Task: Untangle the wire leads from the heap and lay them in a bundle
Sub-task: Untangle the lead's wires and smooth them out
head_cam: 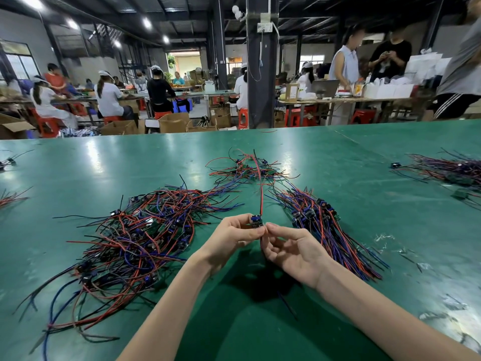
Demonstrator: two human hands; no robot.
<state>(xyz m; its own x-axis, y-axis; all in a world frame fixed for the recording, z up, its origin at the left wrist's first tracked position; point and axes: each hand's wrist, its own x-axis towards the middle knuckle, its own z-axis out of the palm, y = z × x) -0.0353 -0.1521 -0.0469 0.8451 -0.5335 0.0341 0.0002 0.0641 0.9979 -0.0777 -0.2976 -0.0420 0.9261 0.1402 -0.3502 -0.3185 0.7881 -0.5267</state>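
We look down at a wide green desk (pixel 104 162) in a busy workshop. Left of the hands, and touching neither, sprawls the heap (pixel 135 238): red, blue and black wires crossing every way, with small parts caught among them. It is the largest mass here, so we judge that most of the sorting lies ahead.

Just right of the hands lies the bundle (pixel 328 230), with its wires running side by side and their small parts gathered at the end away from us. It sits close to the right hand, likely so that each freed piece needs only a short move. Beyond the hands is a smaller loose tangle (pixel 247 168).

The left hand (pixel 234 238) is raised over the desk, thumb and fingers pinching the blue part (pixel 255 220) at the end of one lead. The right hand (pixel 294 251) meets it, palm turned inward and fingers loosely curled, with its top fingertip against the left thumb. We cannot tell whether it grips the wire hanging between the two hands.

From the blue part, the red wire (pixel 261 194) runs straight away to the far tangle. It looks drawn taut, presumably to pull it clear.
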